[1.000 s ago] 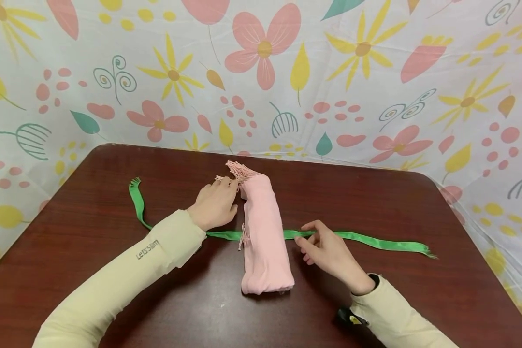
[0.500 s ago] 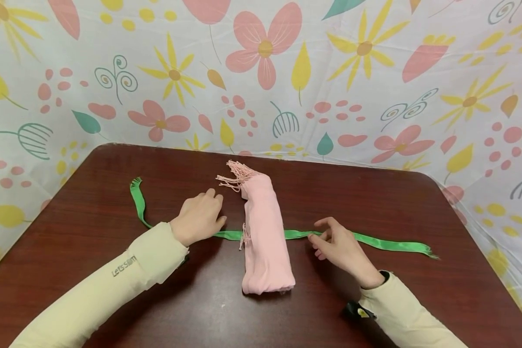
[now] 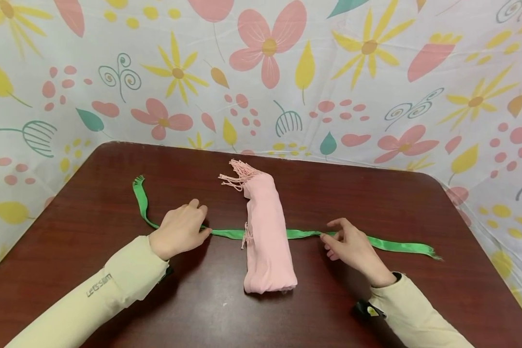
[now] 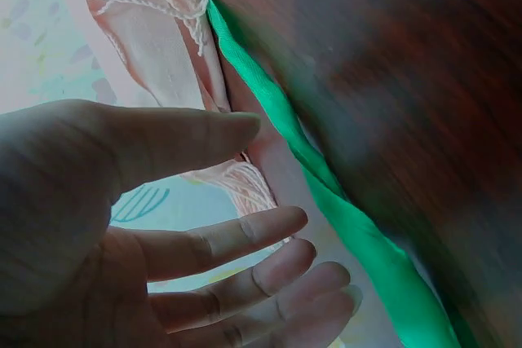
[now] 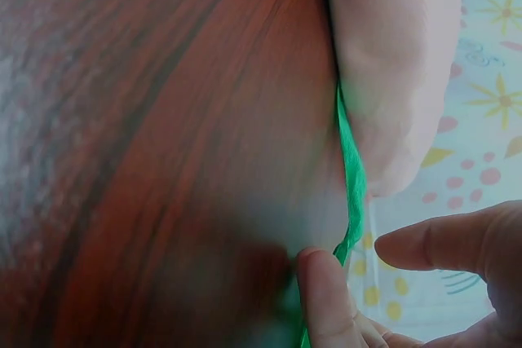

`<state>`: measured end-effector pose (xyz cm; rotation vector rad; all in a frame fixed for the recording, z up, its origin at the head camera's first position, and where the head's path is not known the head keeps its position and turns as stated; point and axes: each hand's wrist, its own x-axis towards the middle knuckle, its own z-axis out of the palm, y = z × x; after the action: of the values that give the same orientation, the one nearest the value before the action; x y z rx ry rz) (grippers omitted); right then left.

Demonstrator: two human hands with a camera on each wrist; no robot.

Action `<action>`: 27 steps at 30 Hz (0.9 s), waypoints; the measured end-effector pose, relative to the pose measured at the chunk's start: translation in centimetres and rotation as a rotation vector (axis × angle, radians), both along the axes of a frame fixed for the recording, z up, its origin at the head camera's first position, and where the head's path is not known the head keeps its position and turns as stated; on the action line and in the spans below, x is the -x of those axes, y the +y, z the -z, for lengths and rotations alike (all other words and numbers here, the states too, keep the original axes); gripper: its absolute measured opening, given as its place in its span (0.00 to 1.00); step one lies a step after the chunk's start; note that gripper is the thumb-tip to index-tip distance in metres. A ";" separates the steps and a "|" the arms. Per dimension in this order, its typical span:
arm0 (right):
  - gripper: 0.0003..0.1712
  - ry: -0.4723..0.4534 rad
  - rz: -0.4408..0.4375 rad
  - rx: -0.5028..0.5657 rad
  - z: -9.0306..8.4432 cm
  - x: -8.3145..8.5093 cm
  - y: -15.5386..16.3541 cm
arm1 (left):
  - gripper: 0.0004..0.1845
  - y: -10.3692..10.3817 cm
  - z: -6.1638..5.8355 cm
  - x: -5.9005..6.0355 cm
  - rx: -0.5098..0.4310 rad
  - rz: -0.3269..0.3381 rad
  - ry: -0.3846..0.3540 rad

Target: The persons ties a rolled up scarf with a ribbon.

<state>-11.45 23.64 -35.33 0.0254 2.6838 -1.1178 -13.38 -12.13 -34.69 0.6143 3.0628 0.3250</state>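
A pink fringed scarf (image 3: 267, 232), folded into a long narrow bundle, lies across a green ribbon (image 3: 302, 234) on the table. Its pale tassels poke out at the far end and on the left side. Left of the scarf, my left hand (image 3: 180, 230) is over the ribbon; in the left wrist view its relaxed fingers (image 4: 220, 234) and thumb are spread, apart from the ribbon (image 4: 277, 112). My right hand (image 3: 354, 249) hovers at the ribbon's right part, index finger extended. In the right wrist view, its thumb overlaps the ribbon (image 5: 352, 177); contact is unclear.
The dark brown table (image 3: 226, 319) has rounded far corners. A white cloth (image 3: 261, 96) printed with flowers and leaves hangs behind it. The ribbon's frayed ends lie out to both sides.
My left hand has left the scarf's tassels, moving left and nearer me to the ribbon. My right hand has shifted right along the ribbon, away from the scarf. The scarf stays put.
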 end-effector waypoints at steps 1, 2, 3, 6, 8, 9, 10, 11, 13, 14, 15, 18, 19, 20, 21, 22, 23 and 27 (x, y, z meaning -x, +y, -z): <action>0.26 -0.002 0.002 -0.002 0.0 0.0 0.1 | 0.12 -0.1 0.1 -0.1 -0.003 -0.002 0.003; 0.26 -0.004 0.003 -0.005 0.1 0.0 0.1 | 0.12 -0.2 0.1 -0.2 -0.004 -0.004 0.005; 0.26 -0.005 0.005 -0.010 0.1 0.1 0.2 | 0.12 -0.3 0.1 -0.3 -0.004 -0.006 0.006; 0.26 -0.002 0.007 -0.022 0.2 0.1 0.5 | 0.12 -0.5 0.2 -0.6 -0.004 -0.010 0.009; 0.26 -0.006 0.006 -0.024 0.2 0.2 0.7 | 0.12 -0.6 0.2 -0.8 -0.008 -0.014 0.007; 0.26 -0.009 0.006 -0.024 0.2 0.2 0.8 | 0.12 -0.7 0.3 -0.9 -0.012 -0.014 0.008; 0.27 -0.012 -0.001 -0.021 0.2 0.2 1.0 | 0.11 -0.8 0.3 -1.0 -0.015 -0.015 0.013; 0.27 -0.015 -0.007 -0.017 0.3 0.2 1.2 | 0.11 -0.9 0.3 -1.0 -0.019 -0.016 0.020; 0.27 -0.024 -0.018 -0.010 0.3 0.2 1.5 | 0.09 -1.0 0.4 -1.1 -0.026 -0.019 0.028; 0.27 -0.028 -0.025 -0.009 0.3 0.2 1.6 | 0.09 -1.1 0.4 -1.1 -0.029 -0.020 0.034; 0.27 -0.031 -0.031 -0.011 0.3 0.2 1.8 | 0.09 -1.2 0.5 -1.1 -0.032 -0.019 0.037; 0.27 -0.038 -0.039 -0.024 0.3 0.2 2.1 | 0.09 -1.5 0.5 -1.1 -0.046 -0.019 0.046; 0.27 -0.040 -0.041 -0.028 0.3 0.3 2.2 | 0.09 -1.6 0.5 -1.1 -0.052 -0.020 0.049; 0.26 -0.041 -0.042 -0.031 0.4 0.3 2.3 | 0.10 -1.7 0.6 -1.1 -0.057 -0.021 0.051; 0.26 -0.042 -0.044 -0.032 0.4 0.3 2.4 | 0.11 -1.7 0.6 -1.0 -0.060 -0.024 0.052; 0.26 -0.043 -0.047 -0.031 0.4 0.3 2.4 | 0.11 -1.8 0.6 -1.0 -0.063 -0.028 0.052; 0.26 -0.045 -0.047 -0.028 0.4 0.4 2.5 | 0.12 -1.9 0.6 -1.0 -0.065 -0.034 0.051; 0.23 -0.060 -0.038 -0.008 0.5 0.5 2.6 | 0.13 -2.1 0.6 -0.9 -0.073 -0.060 0.027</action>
<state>-11.95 26.26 -35.80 0.0083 2.6248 -1.0779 -12.48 -14.25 -35.31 0.5339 3.1121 0.4346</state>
